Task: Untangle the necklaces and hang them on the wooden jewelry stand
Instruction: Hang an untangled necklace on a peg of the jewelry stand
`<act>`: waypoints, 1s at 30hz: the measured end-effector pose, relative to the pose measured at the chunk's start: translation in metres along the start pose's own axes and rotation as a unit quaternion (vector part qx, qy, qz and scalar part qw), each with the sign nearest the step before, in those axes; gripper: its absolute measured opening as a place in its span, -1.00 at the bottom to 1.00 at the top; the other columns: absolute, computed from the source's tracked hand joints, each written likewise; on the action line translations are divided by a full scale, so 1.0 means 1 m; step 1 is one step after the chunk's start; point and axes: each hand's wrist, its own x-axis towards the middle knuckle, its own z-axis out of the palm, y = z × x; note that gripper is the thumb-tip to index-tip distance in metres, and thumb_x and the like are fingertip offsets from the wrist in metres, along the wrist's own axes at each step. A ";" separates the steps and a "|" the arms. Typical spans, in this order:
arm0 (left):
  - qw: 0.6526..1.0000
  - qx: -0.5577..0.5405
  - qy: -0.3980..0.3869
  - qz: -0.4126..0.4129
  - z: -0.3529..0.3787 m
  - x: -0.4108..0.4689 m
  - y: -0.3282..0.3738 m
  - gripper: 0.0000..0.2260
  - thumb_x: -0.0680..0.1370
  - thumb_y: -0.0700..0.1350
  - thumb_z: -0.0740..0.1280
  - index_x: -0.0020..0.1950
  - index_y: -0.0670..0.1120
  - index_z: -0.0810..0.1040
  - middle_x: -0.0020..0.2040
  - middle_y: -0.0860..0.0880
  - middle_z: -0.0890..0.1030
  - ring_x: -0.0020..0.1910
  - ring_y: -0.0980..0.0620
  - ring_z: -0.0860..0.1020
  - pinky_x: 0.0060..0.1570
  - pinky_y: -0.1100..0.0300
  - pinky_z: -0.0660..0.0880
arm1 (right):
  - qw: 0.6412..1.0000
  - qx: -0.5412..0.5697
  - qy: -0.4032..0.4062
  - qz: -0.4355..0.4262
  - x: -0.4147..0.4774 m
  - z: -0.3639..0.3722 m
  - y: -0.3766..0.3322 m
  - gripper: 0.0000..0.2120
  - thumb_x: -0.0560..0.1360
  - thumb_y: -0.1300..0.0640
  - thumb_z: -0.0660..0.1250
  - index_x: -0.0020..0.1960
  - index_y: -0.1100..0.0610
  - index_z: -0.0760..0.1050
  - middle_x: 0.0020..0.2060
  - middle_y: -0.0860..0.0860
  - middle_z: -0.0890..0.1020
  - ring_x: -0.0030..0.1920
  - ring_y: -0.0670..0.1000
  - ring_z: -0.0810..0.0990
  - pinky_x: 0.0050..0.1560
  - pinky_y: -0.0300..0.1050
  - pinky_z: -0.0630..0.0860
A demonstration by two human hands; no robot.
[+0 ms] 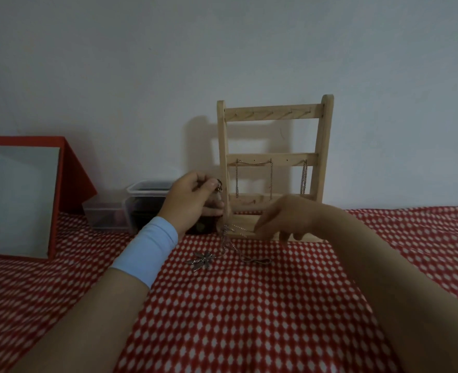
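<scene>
The left hand (192,203) pinches the top end of the tangled necklaces (223,246) between thumb and curled fingers. The chains drop to the red dotted cloth (249,319) at 6 o'clock of the wooden jewelry stand (273,115), beside a leaf pendant (203,259). The right hand (289,219), blurred at the stand's base, bends its fingers down; whether it grips anything cannot be told. 2 hung chains (271,179) drape from the middle bar.

Right hand (287,216) blurry, grasp unclear
</scene>
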 end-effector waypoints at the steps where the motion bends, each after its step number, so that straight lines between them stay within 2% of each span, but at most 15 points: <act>1: 1.000 -0.014 -0.009 0.001 0.001 -0.001 0.003 -0.89 0.62 -0.17 0.27 0.05 -0.20 0.53 -0.07 -0.19 0.62 -0.26 0.00 0.65 -0.24 0.11 0.64 | 0.999 -0.049 -0.020 0.000 0.000 0.000 -0.003 -0.92 0.54 0.02 0.45 0.02 -0.06 0.69 -0.10 -0.11 0.73 -0.27 -0.12 0.68 -0.36 -0.25 0.46; 3: 0.999 -0.019 -0.030 0.006 0.004 -0.002 0.008 -0.90 0.61 -0.18 0.29 0.02 -0.19 0.56 -0.09 -0.21 0.64 -0.25 0.00 0.65 -0.23 0.12 0.64 | 0.998 -0.061 -0.002 -0.028 0.001 0.004 -0.011 -0.89 0.55 0.00 0.43 0.07 -0.08 0.65 -0.03 -0.14 0.70 -0.21 -0.11 0.70 -0.38 -0.27 0.47; 6: 0.999 -0.008 -0.039 0.023 0.010 -0.004 0.014 -0.91 0.59 -0.20 0.32 0.01 -0.21 0.58 -0.17 -0.18 0.65 -0.25 -0.01 0.66 -0.20 0.13 0.65 | 0.994 0.038 0.037 -0.100 0.002 0.010 -0.021 -0.77 0.54 0.05 0.45 0.19 0.01 0.60 0.06 -0.11 0.69 -0.19 -0.09 0.70 -0.34 -0.21 0.50; 9: 0.998 -0.004 -0.037 0.043 0.013 -0.006 0.017 -0.93 0.57 -0.21 0.35 -0.01 -0.19 0.60 -0.22 -0.12 0.66 -0.26 0.02 0.65 -0.21 0.17 0.64 | 0.976 0.127 0.067 -0.161 0.002 0.012 -0.024 -0.91 0.53 0.14 0.46 0.03 0.10 0.69 -0.10 -0.02 0.75 -0.24 -0.09 0.66 -0.36 -0.22 0.51; 12: 0.997 -0.025 -0.041 0.057 0.014 -0.007 0.012 -0.95 0.56 -0.20 0.36 -0.02 -0.13 0.62 -0.20 -0.07 0.67 -0.20 0.02 0.64 -0.12 0.16 0.63 | 0.969 0.162 0.082 -0.168 0.003 0.015 -0.020 -0.95 0.54 0.18 0.46 -0.07 0.10 0.70 -0.15 0.00 0.76 -0.25 -0.08 0.65 -0.30 -0.18 0.55; 15: 0.989 -0.124 -0.070 -0.027 0.016 -0.006 0.000 -0.86 0.61 -0.17 0.26 0.10 -0.13 0.59 -0.01 -0.13 0.64 -0.02 -0.03 0.63 0.08 0.04 0.59 | 0.954 0.236 0.073 -0.168 0.005 0.016 -0.016 -0.92 0.58 0.19 0.41 -0.06 0.13 0.67 -0.12 0.06 0.75 -0.21 -0.01 0.67 -0.25 -0.15 0.58; 17: 0.971 -0.148 -0.146 -0.120 0.017 -0.009 -0.010 -0.79 0.63 -0.18 0.20 0.18 -0.17 0.57 0.04 -0.15 0.63 0.06 -0.09 0.60 0.16 0.01 0.52 | 0.940 0.291 0.065 -0.168 0.007 0.015 -0.012 -0.90 0.60 0.21 0.36 -0.02 0.17 0.65 -0.14 0.11 0.73 -0.19 0.04 0.67 -0.26 -0.15 0.59; 19: 0.954 -0.084 -0.228 -0.177 0.015 -0.012 -0.021 -0.77 0.64 -0.14 0.19 0.19 -0.16 0.58 0.06 -0.15 0.66 0.06 -0.07 0.62 0.15 0.04 0.53 | 0.925 0.338 0.049 -0.167 0.008 0.014 -0.009 -0.86 0.64 0.24 0.29 -0.03 0.19 0.62 -0.20 0.14 0.69 -0.19 0.08 0.67 -0.25 -0.13 0.60; 20: 0.950 -0.048 -0.251 -0.179 0.013 -0.013 -0.025 -0.78 0.64 -0.11 0.20 0.16 -0.14 0.59 0.04 -0.13 0.68 0.02 -0.05 0.64 0.11 0.07 0.56 | 0.916 0.364 0.039 -0.164 0.009 0.014 -0.008 -0.83 0.66 0.25 0.25 -0.05 0.19 0.59 -0.23 0.14 0.68 -0.19 0.09 0.66 -0.24 -0.11 0.61; 22: 0.961 0.027 -0.245 -0.129 0.007 -0.010 -0.031 -0.81 0.62 -0.08 0.27 0.08 -0.10 0.64 -0.05 -0.06 0.70 -0.08 0.02 0.66 0.06 0.11 0.56 | 0.894 0.421 0.010 -0.153 0.010 0.014 -0.005 -0.80 0.68 0.28 0.17 -0.06 0.20 0.52 -0.23 0.15 0.66 -0.22 0.11 0.65 -0.21 -0.05 0.62; 24: 0.969 0.123 -0.205 -0.063 0.001 -0.005 -0.030 -0.87 0.57 -0.05 0.35 0.03 0.00 0.69 -0.07 0.07 0.71 -0.09 0.15 0.65 0.10 0.19 0.53 | 0.882 0.451 -0.013 -0.135 0.011 0.012 -0.003 -0.77 0.68 0.30 0.10 -0.09 0.20 0.45 -0.25 0.16 0.61 -0.28 0.12 0.60 -0.18 0.01 0.58; 27: 0.950 0.251 -0.187 0.017 -0.008 -0.001 -0.023 -0.87 0.55 -0.08 0.39 -0.07 0.15 0.68 -0.07 0.21 0.67 -0.05 0.30 0.59 0.09 0.34 0.45 | 0.907 0.406 -0.024 -0.111 0.012 0.009 0.002 -0.78 0.63 0.31 0.07 -0.16 0.17 0.38 -0.35 0.09 0.45 -0.37 0.08 0.47 -0.24 0.00 0.45; 29: 0.941 0.277 -0.194 0.030 -0.012 0.000 -0.021 -0.87 0.56 -0.10 0.37 -0.07 0.11 0.68 -0.09 0.21 0.66 -0.10 0.34 0.58 0.02 0.39 0.44 | 0.933 0.343 -0.019 -0.104 0.012 0.007 0.007 -0.80 0.58 0.29 0.10 -0.19 0.14 0.38 -0.40 0.04 0.39 -0.38 0.06 0.40 -0.28 -0.04 0.41; 30: 0.938 0.278 -0.204 0.024 -0.014 0.000 -0.019 -0.88 0.57 -0.11 0.36 -0.04 0.06 0.68 -0.11 0.18 0.66 -0.19 0.36 0.58 -0.07 0.44 0.43 | 0.945 0.309 -0.022 -0.103 0.012 0.007 0.008 -0.79 0.58 0.26 0.12 -0.21 0.13 0.38 -0.40 0.02 0.38 -0.38 0.05 0.38 -0.29 -0.06 0.39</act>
